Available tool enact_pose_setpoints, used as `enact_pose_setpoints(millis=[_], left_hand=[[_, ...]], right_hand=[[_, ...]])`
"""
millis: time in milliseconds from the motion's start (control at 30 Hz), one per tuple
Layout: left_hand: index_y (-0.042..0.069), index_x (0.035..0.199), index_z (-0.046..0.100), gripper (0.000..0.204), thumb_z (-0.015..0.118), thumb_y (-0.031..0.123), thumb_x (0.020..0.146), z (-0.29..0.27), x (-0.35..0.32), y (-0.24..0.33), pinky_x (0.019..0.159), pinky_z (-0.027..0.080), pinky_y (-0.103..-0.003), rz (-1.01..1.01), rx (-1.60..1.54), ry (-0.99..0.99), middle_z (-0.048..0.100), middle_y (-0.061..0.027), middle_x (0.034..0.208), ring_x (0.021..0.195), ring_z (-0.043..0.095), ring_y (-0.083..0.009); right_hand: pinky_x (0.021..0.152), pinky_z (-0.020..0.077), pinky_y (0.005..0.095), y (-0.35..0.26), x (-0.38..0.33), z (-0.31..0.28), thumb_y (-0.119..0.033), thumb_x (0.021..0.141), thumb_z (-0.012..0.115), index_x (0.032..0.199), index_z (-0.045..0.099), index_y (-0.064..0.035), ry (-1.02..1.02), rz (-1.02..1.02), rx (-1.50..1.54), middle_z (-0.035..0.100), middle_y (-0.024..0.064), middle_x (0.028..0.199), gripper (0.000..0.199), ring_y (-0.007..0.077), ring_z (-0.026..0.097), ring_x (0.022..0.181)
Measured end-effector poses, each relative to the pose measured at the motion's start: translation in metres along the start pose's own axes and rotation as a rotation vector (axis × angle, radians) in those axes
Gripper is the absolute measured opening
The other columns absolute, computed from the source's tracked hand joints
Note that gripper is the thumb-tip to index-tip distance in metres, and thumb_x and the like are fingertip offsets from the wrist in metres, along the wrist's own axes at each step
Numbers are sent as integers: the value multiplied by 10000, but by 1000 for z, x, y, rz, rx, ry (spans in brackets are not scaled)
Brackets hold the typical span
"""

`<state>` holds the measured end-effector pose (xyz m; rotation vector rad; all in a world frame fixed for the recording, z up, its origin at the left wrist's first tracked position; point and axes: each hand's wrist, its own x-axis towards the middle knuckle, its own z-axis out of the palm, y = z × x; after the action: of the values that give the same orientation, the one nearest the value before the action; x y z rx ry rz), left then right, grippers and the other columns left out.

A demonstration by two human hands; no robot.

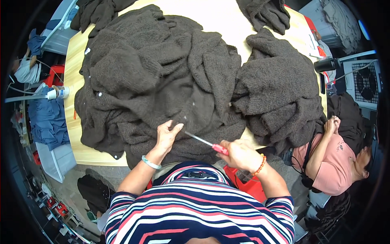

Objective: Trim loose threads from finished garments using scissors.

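Observation:
A large heap of dark brown knit garments (134,69) covers the tabletop in front of me. At its near edge my left hand (164,138) is closed, pinching a fold of the knit between thumb and fingers. My right hand (243,155) is closed around a red-handled tool (220,149) with a thin, straight metal shaft. That shaft points left toward the pinched knit; whether its tip touches the cloth I cannot tell. Small white bits (100,94) show on the left part of the heap.
A second dark knit pile (280,81) lies on the right of the pale wooden table (101,159). At the far right, a person (335,156) in a pink top sits beside the table. Blue cloth (48,122) hangs over a grey bin on the left. A red stool (248,188) stands near me.

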<state>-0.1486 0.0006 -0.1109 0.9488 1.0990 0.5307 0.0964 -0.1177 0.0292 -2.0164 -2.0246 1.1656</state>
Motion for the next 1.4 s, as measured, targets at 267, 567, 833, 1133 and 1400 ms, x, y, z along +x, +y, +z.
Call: enact_pose_setpoints(millis=[267, 567, 833, 1133, 1400], left_hand=[[-40, 1086, 674, 197, 675, 3, 894, -23, -9, -4, 862, 501, -260, -19, -82, -55, 701, -60, 1031, 911, 635, -117], [-2, 1033, 655, 155, 694, 47, 892, -23, 18, 23, 803, 511, -241, -288, -257, -97, 680, -26, 976, 876, 623, -87], [-39, 1003, 682, 150, 700, 49, 884, -28, 14, 5, 710, 540, -266, -205, -78, -66, 714, -85, 936, 790, 663, -131], [-47, 1065, 662, 175, 631, -40, 893, -42, 11, -15, 771, 539, -269, -126, -90, -191, 702, -82, 998, 858, 661, -147], [-60, 1132, 640, 246, 627, -63, 886, -32, 9, 8, 809, 526, -280, -194, -30, -200, 696, -78, 1035, 878, 648, -145]], right_hand=[[566, 518, 464, -10, -1, 9, -239, 845, 674, 899, 616, -37, 11, -77, 47, 630, 182, 629, 217, 369, 661, 618], [615, 529, 455, -6, 7, 9, -224, 845, 661, 943, 620, -58, 131, -69, -24, 649, 160, 658, 197, 332, 686, 688], [539, 519, 441, -3, 10, 14, -241, 845, 666, 883, 616, -34, 87, -145, -54, 626, 157, 604, 217, 332, 658, 577], [536, 524, 430, -5, 18, 14, -221, 844, 653, 878, 615, -26, 123, -88, -113, 630, 164, 606, 201, 330, 668, 593], [542, 521, 444, 1, 13, 15, -224, 844, 658, 924, 630, -17, 114, -122, -45, 633, 176, 621, 223, 337, 671, 609]])
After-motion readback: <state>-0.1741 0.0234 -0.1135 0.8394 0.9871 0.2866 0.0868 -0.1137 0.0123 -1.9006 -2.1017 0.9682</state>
